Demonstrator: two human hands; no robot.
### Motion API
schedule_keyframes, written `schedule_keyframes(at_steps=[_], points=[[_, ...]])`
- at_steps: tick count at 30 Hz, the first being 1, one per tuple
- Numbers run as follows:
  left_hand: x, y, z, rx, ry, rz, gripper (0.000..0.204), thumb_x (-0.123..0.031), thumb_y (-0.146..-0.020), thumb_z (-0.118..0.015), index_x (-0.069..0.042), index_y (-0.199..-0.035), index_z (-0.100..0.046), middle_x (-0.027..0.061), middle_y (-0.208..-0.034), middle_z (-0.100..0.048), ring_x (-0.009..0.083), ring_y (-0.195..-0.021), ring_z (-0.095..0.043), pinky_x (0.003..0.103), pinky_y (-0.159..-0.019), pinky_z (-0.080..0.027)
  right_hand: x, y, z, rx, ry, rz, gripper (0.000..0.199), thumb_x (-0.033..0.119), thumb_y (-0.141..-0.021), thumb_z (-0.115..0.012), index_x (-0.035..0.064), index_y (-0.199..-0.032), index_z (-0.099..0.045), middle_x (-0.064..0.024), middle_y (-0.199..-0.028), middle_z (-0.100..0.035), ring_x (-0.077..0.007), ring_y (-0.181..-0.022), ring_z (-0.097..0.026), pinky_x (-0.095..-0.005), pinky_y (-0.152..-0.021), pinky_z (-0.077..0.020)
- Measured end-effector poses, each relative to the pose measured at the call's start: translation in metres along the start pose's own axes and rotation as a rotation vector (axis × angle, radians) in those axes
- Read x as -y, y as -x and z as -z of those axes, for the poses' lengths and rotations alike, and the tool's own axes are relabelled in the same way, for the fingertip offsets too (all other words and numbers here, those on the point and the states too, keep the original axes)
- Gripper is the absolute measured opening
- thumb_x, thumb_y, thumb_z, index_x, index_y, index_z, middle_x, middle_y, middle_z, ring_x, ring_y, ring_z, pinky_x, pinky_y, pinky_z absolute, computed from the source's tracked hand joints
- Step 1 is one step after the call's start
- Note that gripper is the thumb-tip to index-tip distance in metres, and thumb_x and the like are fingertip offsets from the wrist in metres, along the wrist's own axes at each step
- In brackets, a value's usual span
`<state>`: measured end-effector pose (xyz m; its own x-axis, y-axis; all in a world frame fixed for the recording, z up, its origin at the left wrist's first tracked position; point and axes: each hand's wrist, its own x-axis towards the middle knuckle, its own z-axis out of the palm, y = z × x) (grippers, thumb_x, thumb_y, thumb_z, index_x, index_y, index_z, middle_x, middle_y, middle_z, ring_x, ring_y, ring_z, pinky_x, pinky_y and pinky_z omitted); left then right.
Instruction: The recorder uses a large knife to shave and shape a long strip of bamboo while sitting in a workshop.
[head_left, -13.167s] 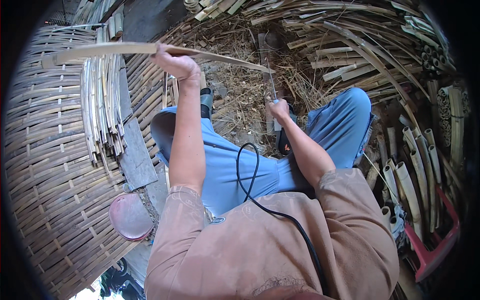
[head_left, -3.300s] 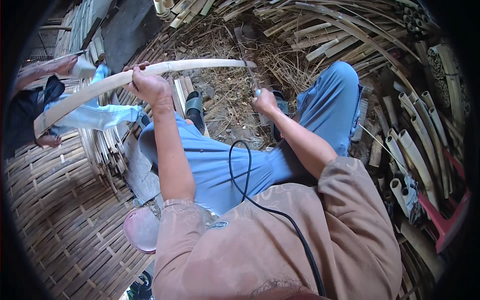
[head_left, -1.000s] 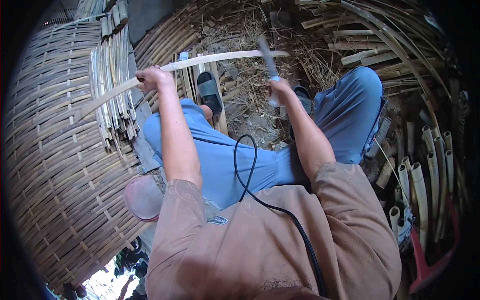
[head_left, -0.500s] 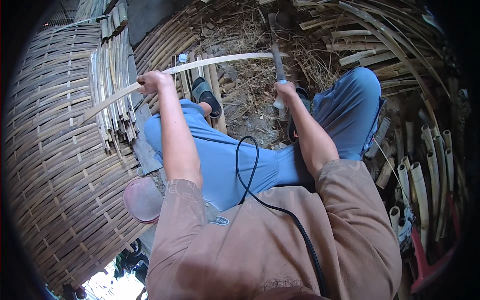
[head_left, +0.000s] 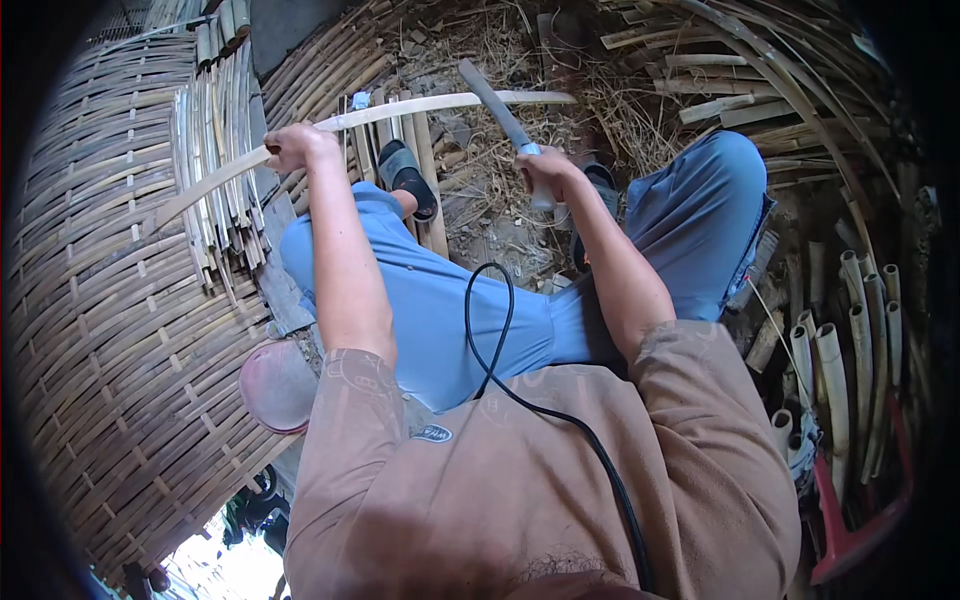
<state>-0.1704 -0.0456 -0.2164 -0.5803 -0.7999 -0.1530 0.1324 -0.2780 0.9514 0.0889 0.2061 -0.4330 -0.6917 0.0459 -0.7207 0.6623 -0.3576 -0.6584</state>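
A long pale bamboo strip point(head_left: 425, 104) runs sideways before me, its far part bowed and reaching past the floor litter. My left hand point(head_left: 298, 148) is closed round it left of the middle, and its other end slants over the woven mat. In my right hand point(head_left: 551, 172) is a knife point(head_left: 493, 103), gripped by its light handle. The long dark blade points up and to the left and crosses the strip in this view; whether it touches the strip I cannot tell.
A bundle of split bamboo strips point(head_left: 222, 170) lies on the large woven bamboo mat point(head_left: 110, 330) at left. Shavings point(head_left: 490, 190) litter the ground between my feet. Bamboo pieces point(head_left: 720, 85) are piled at far right, cut tubes point(head_left: 835, 370) nearer, beside a red frame point(head_left: 840, 535).
The knife has swung left, its blade turning from nearly upright to slanting leftward. My right hand has moved a little left and up. The left hand and strip have shifted slightly left.
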Motion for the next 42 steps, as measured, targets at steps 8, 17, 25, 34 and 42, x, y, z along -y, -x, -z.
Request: schedule_keyframes(at_steps=[8,17,25,34,42], points=[[0.000,-0.006,0.001,0.155,0.164,-0.017,0.027,-0.016,-0.094,-0.053,-0.009,-0.116,-0.038,0.0072,-0.070,-0.046,0.0189,-0.048,-0.042,0.035,-0.043,-0.040,0.003,-0.002,-0.008,-0.170,-0.111,-0.034,0.013,0.012,-0.088,-0.068,0.0027,-0.081,-0.062,-0.0062,-0.068,-0.061,-0.0199,-0.052,-0.062,-0.0385,-0.046,-0.0512],[-0.001,-0.006,0.009,0.063,0.112,0.025,0.047,-0.021,-0.098,-0.053,-0.009,-0.140,-0.034,0.0115,-0.081,-0.053,0.0197,-0.052,-0.046,0.035,-0.044,-0.041,-0.003,-0.008,-0.013,-0.563,-0.008,-0.157,0.014,0.014,-0.092,-0.065,0.0028,-0.084,-0.063,-0.0069,-0.068,-0.064,-0.0202,-0.054,-0.062,-0.0373,-0.049,-0.0526],[-0.002,-0.008,0.010,0.132,0.152,-0.019,0.018,-0.016,-0.098,-0.052,-0.009,-0.109,-0.040,0.0069,-0.071,-0.047,0.0166,-0.050,-0.043,0.034,-0.043,-0.040,-0.015,-0.019,-0.007,-0.544,0.083,-0.068,0.023,0.021,-0.085,-0.071,-0.0006,-0.092,-0.070,-0.0103,-0.077,-0.071,-0.0215,-0.066,-0.070,-0.0430,-0.059,-0.0555],[-0.004,-0.008,0.013,0.262,0.146,0.008,0.014,-0.018,-0.097,-0.050,-0.014,-0.094,-0.037,0.0008,-0.060,-0.041,0.0144,-0.048,-0.038,0.033,-0.044,-0.036,-0.010,-0.007,0.002,-0.411,0.208,0.007,0.018,0.018,-0.086,-0.072,0.0023,-0.079,-0.067,-0.0066,-0.065,-0.064,-0.0223,-0.053,-0.065,-0.0394,-0.048,-0.0521],[-0.005,-0.003,0.007,0.283,0.201,-0.005,0.019,-0.016,-0.095,-0.050,-0.012,-0.082,-0.037,-0.0007,-0.057,-0.037,0.0134,-0.046,-0.035,0.033,-0.046,-0.037,0.008,0.017,-0.001,-0.217,0.005,-0.010,0.020,0.020,-0.090,-0.066,0.0032,-0.080,-0.063,-0.0078,-0.064,-0.063,-0.0210,-0.050,-0.062,-0.0394,-0.047,-0.0510]])
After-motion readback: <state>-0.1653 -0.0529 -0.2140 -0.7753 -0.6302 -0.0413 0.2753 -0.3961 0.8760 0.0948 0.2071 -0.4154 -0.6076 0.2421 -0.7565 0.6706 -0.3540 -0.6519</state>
